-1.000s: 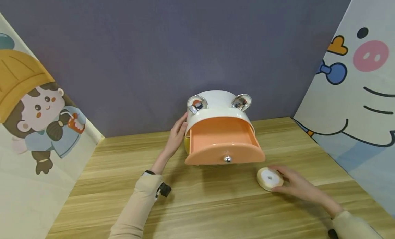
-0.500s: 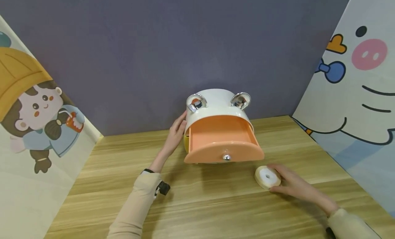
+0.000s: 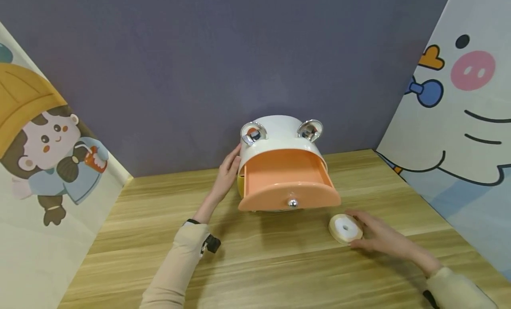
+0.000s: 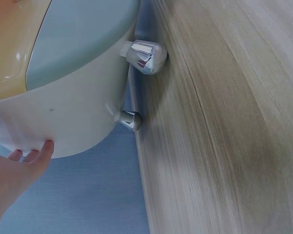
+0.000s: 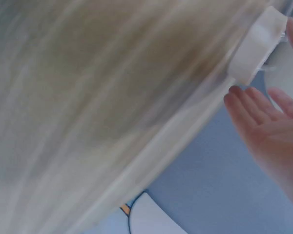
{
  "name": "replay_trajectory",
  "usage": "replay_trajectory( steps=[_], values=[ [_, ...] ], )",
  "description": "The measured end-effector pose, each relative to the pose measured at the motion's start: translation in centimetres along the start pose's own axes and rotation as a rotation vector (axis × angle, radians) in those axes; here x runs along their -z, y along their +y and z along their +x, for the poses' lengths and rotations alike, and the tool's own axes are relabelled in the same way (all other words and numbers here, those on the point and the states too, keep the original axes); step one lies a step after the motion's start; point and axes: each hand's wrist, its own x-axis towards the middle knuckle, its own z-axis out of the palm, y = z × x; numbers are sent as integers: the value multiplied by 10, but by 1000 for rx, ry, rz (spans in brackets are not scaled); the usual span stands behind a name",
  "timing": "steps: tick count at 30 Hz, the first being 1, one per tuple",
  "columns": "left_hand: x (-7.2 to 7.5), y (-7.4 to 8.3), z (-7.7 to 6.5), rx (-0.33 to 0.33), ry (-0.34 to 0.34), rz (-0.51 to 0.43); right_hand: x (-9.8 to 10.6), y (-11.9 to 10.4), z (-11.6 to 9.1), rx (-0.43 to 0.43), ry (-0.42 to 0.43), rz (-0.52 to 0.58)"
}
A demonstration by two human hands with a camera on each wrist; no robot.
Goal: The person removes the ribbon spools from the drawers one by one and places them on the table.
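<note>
A rounded white drawer cabinet [image 3: 279,127] with two silver eye-like knobs on top stands against the back wall. Its orange top drawer [image 3: 289,197] is pulled out, and no contents show inside. My left hand [image 3: 226,175] rests against the cabinet's left side; the left wrist view shows its fingertips [image 4: 48,146] on the white shell. Right of the drawer, a cream ribbon roll [image 3: 345,229] with a white face and a centre hole lies flat on the table. My right hand [image 3: 379,236] has thumb and fingers spread around the roll, the straight fingertips [image 5: 234,92] right by its edge.
The wooden table [image 3: 255,269] meets a grey back wall [image 3: 191,78] and printed side panels, with a pig [image 3: 473,123] on the right one. Below, the cabinet has yellow [image 4: 14,44] and grey-blue [image 4: 85,34] drawers and silver feet [image 4: 146,57].
The roll shifted slightly left toward the drawer, then stayed put. My right thumb and fingers have spread a little from its edge. My left hand keeps its place on the cabinet.
</note>
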Motion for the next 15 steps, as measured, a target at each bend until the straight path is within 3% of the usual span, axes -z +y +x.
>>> replay_trajectory(
  steps=[5, 9, 12, 15],
  values=[
    [0, -6, 0, -23, 12, 21, 10, -19, 2, -13, -6, -28],
    [0, -6, 1, -41, 17, 15, 13, -40, 5, 64, 43, -23],
    [1, -6, 1, -35, 14, 9, 12, -58, 8, 109, 54, 69],
    [0, -6, 0, -22, 7, 4, 11, -77, 11, 107, 9, 236]
  ],
)
